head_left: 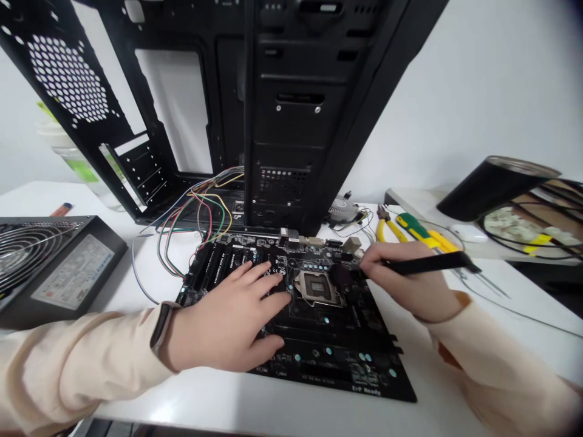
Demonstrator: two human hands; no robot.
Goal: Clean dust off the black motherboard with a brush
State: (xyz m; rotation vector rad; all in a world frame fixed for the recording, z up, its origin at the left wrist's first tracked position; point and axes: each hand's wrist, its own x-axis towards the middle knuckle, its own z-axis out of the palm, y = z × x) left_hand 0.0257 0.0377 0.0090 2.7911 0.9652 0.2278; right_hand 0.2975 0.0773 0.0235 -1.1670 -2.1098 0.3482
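We had our left hand (232,318) palm down over the left-middle part of the circuit board (314,331), its fingers released and spread, pointing away and to the right, the thumb apart on the near side. The forearm came in low from the left (a dark wristband (160,328) showed below the cuff).

Our right hand (407,285) reached in from the lower right, wrist bent, its fingers pinched around the black brush (426,264) close to its dark head. The handle stuck out to the right above the hand, and the blurred head was over the board, just beside the right edge of the metal socket (319,287).

The board lay flat on the white tabletop (218,400), in front of the open computer case (291,127). Loose colored wires (212,200) hung by its left corner; pliers (389,227) lay beyond the right hand.
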